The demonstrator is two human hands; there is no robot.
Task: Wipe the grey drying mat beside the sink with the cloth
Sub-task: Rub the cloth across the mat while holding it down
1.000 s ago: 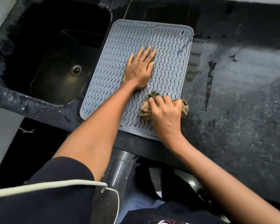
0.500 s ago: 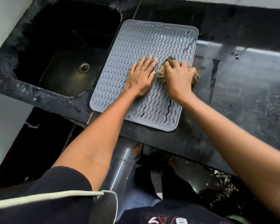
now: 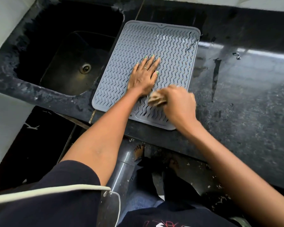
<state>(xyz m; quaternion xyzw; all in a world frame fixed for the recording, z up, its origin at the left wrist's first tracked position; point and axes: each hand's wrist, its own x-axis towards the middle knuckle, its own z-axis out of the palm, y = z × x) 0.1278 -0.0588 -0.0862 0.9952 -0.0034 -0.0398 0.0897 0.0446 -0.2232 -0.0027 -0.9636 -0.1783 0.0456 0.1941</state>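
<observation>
Right hand (image 3: 179,102): grip closed around a bunched tan cloth (image 3: 156,99), pressing it onto the mat's near right part. Hand blurred, so likely mid-stroke. Left hand (image 3: 143,77): no grip at all, fingers spread and flat, palm down on the mat's centre, holding nothing. My read is that it pins the mat so the rubbing does not drag it across the wet surface.

Largest first. Black speckled stone tabletop (image 3: 244,104), glossy and streaked with water to the right of the mat; slippery, which would explain the pinning hand. Dark recessed sink basin (image 3: 69,54) on the left, with a round metal drain (image 3: 85,68) at its bottom.

Grey ribbed rubber drying mat (image 3: 154,45) lies flat on the tabletop just beside the sink, its left edge along the basin's rim, its near edge close to the tabletop's front. Wavy ridges run over it; some sheen near the far right corner, probably wet.

Cloth sits just beside the left wrist, touching the mat. Wadding it rather than spreading it flat probably lets it work into the grooves.

Smallest: a thin ring (image 3: 145,68) on a left finger; green-painted nails.

Judgement: wiping under way, far half perhaps needing more passes.
</observation>
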